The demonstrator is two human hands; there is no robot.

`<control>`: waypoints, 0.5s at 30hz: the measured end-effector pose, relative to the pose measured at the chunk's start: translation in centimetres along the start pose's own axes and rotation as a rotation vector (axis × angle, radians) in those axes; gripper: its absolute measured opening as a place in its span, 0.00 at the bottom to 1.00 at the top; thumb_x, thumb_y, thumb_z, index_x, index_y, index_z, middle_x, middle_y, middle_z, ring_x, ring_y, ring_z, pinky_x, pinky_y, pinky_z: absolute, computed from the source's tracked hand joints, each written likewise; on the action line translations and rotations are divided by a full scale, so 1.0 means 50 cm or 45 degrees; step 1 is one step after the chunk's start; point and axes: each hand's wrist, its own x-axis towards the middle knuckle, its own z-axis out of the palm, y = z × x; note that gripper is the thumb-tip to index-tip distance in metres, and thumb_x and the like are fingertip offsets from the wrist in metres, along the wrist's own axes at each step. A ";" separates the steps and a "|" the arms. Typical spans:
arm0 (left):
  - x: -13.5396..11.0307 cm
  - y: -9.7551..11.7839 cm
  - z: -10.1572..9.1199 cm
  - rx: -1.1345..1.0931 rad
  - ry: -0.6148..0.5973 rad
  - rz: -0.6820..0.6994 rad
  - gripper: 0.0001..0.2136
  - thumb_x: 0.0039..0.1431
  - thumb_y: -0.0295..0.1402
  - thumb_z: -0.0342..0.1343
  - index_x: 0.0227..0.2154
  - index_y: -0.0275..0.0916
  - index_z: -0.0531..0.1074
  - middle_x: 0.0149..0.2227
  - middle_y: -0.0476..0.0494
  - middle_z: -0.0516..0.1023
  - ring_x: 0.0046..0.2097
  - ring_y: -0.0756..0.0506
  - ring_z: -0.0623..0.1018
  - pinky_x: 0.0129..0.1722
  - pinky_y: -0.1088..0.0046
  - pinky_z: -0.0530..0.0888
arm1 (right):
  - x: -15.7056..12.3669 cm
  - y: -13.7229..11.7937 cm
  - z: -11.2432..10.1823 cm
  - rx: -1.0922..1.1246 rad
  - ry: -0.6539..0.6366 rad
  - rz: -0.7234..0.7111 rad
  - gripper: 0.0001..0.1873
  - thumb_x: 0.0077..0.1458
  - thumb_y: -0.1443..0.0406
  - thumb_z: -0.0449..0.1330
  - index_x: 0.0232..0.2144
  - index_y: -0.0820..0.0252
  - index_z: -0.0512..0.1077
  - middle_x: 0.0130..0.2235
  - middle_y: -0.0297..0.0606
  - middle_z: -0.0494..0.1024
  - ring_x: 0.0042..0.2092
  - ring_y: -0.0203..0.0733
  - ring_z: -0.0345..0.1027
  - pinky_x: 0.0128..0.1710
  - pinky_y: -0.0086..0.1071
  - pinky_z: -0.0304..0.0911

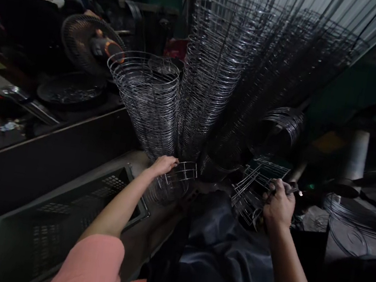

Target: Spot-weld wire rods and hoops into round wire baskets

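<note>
1. Left hand (165, 166): grasping wire basket (185, 172) by its rim, just before tall ring stacks (211, 78).
2. Right hand (280, 205): clenched round dark tool (293, 189), beside wire grids (255, 174).

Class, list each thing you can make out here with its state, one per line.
Left hand: closed on wire frame.
Wire frame: gripped at one side.
Right hand: closed round dark object.
Shorter wire stack: nested, leaning.
Taller wire stack: nested.
Fan: running or not, unclear.
Round tray: holding small pieces.

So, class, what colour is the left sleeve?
The left sleeve is salmon pink, clearest in the head view.
</note>
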 end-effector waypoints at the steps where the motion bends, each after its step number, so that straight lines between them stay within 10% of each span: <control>1: -0.002 -0.009 0.020 0.013 -0.010 -0.050 0.11 0.61 0.30 0.48 0.44 0.39 0.72 0.45 0.41 0.76 0.48 0.43 0.74 0.50 0.66 0.67 | -0.002 0.003 -0.005 -0.018 -0.008 0.009 0.19 0.39 0.53 0.67 0.25 0.60 0.66 0.20 0.24 0.63 0.17 0.25 0.52 0.14 0.20 0.49; 10: -0.105 0.014 0.269 -0.106 -0.430 -0.311 0.11 0.59 0.36 0.55 0.43 0.37 0.71 0.44 0.40 0.76 0.45 0.44 0.75 0.46 0.61 0.71 | -0.029 -0.020 -0.026 -0.122 -0.058 0.064 0.18 0.40 0.54 0.67 0.25 0.59 0.66 0.20 0.25 0.61 0.19 0.27 0.51 0.15 0.20 0.48; 15: -0.134 0.063 0.336 -0.285 -0.476 -0.284 0.11 0.59 0.30 0.52 0.45 0.38 0.71 0.45 0.42 0.76 0.48 0.44 0.75 0.48 0.66 0.70 | -0.071 -0.054 -0.043 -0.528 -0.207 -0.114 0.17 0.47 0.52 0.61 0.24 0.59 0.68 0.19 0.27 0.61 0.19 0.29 0.51 0.17 0.24 0.50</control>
